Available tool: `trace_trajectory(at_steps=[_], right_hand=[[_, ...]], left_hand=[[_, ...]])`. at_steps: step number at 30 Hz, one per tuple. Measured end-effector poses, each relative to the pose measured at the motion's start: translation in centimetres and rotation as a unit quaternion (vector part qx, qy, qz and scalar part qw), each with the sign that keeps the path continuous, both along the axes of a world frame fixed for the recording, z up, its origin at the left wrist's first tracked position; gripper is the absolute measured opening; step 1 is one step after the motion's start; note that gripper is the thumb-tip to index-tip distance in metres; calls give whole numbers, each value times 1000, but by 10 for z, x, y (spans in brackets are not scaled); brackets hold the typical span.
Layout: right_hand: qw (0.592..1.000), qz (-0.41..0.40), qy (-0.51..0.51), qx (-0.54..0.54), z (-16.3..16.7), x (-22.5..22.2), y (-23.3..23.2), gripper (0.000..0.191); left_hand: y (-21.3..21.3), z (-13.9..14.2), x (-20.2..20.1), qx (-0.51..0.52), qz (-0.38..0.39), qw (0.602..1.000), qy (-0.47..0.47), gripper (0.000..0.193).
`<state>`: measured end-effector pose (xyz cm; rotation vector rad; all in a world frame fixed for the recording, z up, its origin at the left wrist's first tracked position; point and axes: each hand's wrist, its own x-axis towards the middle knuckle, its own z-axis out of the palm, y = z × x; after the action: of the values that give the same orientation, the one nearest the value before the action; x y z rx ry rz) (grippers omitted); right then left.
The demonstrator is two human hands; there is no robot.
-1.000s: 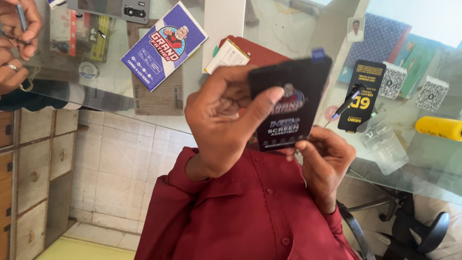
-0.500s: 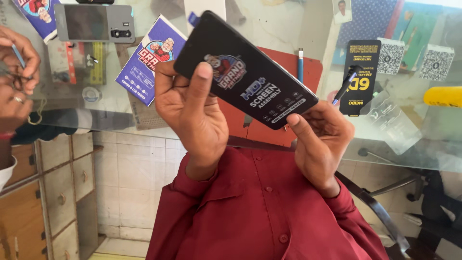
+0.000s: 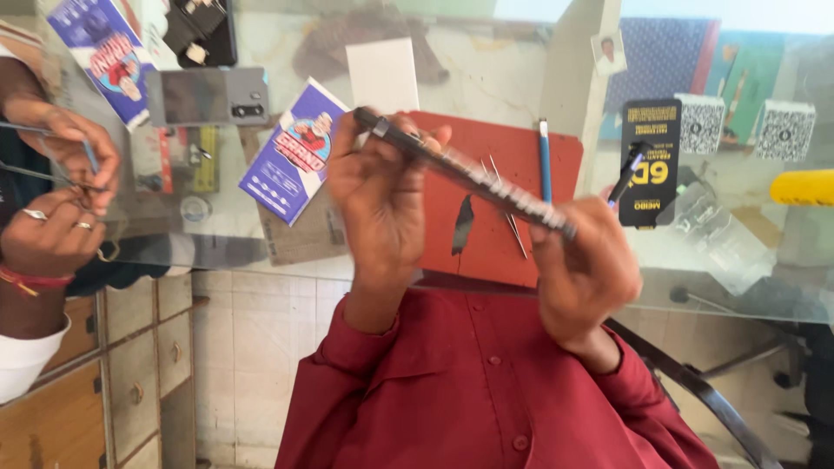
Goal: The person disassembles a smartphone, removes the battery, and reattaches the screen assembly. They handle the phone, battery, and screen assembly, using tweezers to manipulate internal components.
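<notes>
Head view: a flat black pack is held between both hands and is seen almost edge-on, tilted from its higher end at the left hand down to its lower end at the right hand. The left hand is closed on the higher end, with the thumb and fingers pressed on the two faces. The right hand is wrapped around the lower end, and its fingertips cannot be seen.

The pack is held in the air above a red mat, which lies on a glass table. On the mat, under the pack, thin metal tweezers and a small dark sliver are seen. A blue pen lies near the right edge of the mat.

Just left of the mat a blue and white printed packet is placed – beyond it, a grey phone lies face down. A white card lies above the mat's upper left corner. Right of the mat a black and yellow packet is found, and far right of it a yellow object.

Well left of the mat, another person's two hands are kept close together – thin tools are held in them.
</notes>
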<state>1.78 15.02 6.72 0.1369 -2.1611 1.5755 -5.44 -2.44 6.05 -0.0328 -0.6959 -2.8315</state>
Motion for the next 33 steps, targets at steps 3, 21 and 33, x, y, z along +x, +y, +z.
trace_trajectory(at_steps=[3, 21, 33], right_hand=[[961, 15, 170, 217, -8, -7, 8, 24], [984, 116, 112, 78, 23, -1, 16, 22], [800, 531, 165, -225, 80, 10, 19, 28]], left_hand=[[11, -14, -19, 52, -114, 992, 31, 26], [21, -16, 1, -85, -157, 982, -67, 73], [9, 29, 23, -163, -67, 983, -41, 75]])
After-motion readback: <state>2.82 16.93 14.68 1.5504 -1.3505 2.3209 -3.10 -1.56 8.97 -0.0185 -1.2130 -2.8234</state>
